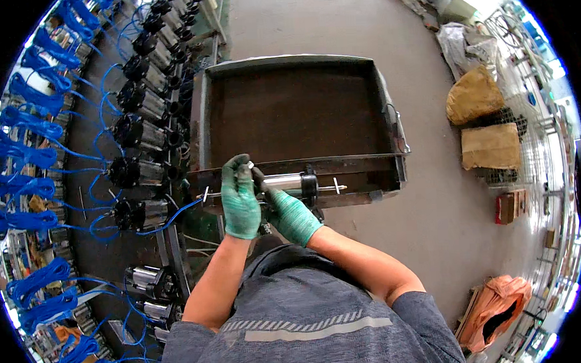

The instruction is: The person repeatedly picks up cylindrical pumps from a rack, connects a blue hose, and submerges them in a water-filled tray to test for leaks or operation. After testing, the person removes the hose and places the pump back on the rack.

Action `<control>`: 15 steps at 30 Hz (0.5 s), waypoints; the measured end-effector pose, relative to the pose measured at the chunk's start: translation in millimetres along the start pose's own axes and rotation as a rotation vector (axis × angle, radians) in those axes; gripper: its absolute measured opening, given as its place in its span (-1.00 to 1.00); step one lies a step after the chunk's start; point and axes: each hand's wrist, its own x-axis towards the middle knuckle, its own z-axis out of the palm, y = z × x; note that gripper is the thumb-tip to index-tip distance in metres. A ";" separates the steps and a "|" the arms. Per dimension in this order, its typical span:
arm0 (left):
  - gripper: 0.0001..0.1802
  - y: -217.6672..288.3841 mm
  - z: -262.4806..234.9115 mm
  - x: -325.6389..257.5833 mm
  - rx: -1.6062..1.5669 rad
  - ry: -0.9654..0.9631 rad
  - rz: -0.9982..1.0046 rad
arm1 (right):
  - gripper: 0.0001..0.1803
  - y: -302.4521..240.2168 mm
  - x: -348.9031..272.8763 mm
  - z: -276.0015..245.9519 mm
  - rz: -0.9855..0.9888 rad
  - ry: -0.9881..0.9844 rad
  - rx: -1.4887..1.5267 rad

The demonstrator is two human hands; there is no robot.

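Note:
Both my hands wear green gloves with dark fingertips and meet over the near end of a metal tray. My left hand [241, 202] is closed, its fingertips pinching a small silvery piece [250, 165]. My right hand [292, 215] comes in close beside it, fingers pressed together and pointing at that piece; what they hold, if anything, is hidden. Behind the right hand lies a shiny metal motor cylinder [283, 181] with a black end cap [309, 186], partly covered by the fingers. A thin rod with a crossbar [335, 186] sticks out to its right.
The large dark tray [288, 61] has raised walls and a wire handle [400, 128] on the right. Rows of motors [140, 133] with coiled blue cables [28, 186] line the left. Cardboard [490, 145], a red box [504, 208] and an orange sack [494, 312] stand along the right.

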 end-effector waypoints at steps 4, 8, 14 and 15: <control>-0.71 -6.7 -94.8 25.3 -0.345 0.353 -0.283 | -0.66 -0.4 4.6 -17.2 -0.070 -0.066 -0.258; -0.61 -24.7 -193.6 39.8 -0.137 0.618 -0.443 | -0.74 -0.4 29.6 -66.8 -0.190 0.141 -0.552; -0.60 -54.8 -250.2 46.7 0.013 0.442 -0.721 | -0.76 26.5 51.5 -69.2 0.201 0.087 -0.449; -0.61 -57.3 -250.4 48.7 0.025 0.429 -0.750 | -0.77 26.9 53.9 -63.6 0.253 0.101 -0.389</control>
